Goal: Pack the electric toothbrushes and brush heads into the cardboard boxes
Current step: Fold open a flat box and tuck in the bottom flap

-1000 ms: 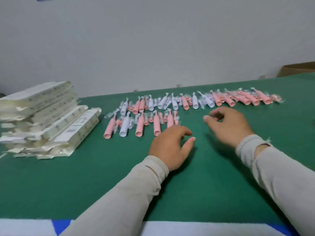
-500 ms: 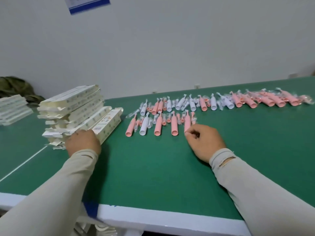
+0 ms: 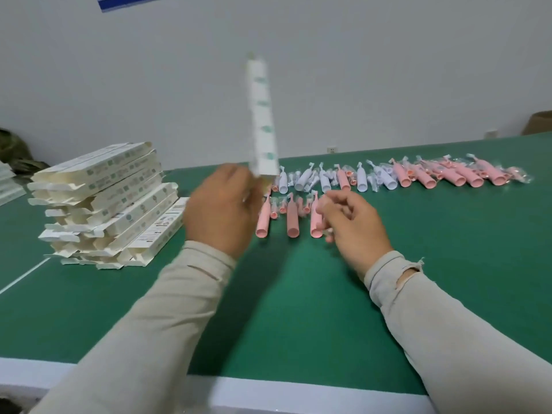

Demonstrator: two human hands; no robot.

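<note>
The left hand (image 3: 221, 210) holds one box (image 3: 262, 121) by its bottom end. The grip is tight on it. The box is long, thin and white, with small green marks down its side. It stands almost straight up in the air, tipped a little toward 11 o'clock. It looks blurry.

The right hand (image 3: 352, 222) is at 3 o'clock from the left hand, close to it. Its fingers are curled and pinch the end of a pink toothbrush (image 3: 317, 219). That toothbrush lies on the tabletop (image 3: 298, 309) with its thin end toward 12 o'clock.

Two more pink brushes (image 3: 292, 216) lie just beside it, at 9 o'clock from it. They make a short front row. Behind them, toward 12 o'clock, runs a long row of brushes (image 3: 403, 177). The ones on its left part are white. The ones on its right part are pink. Small brush heads in clear wrap lie among them.

At 9 o'clock from the left hand sits a stack of boxes (image 3: 104, 204). They are piled flat, with open flaps sticking out. More white boxes peek in at the far left edge.

The tabletop is green with a white edge near the person. Both arms wear light beige sleeves (image 3: 448, 318). The right cuff is torn. A white wall (image 3: 388, 70) stands behind the tabletop.
</note>
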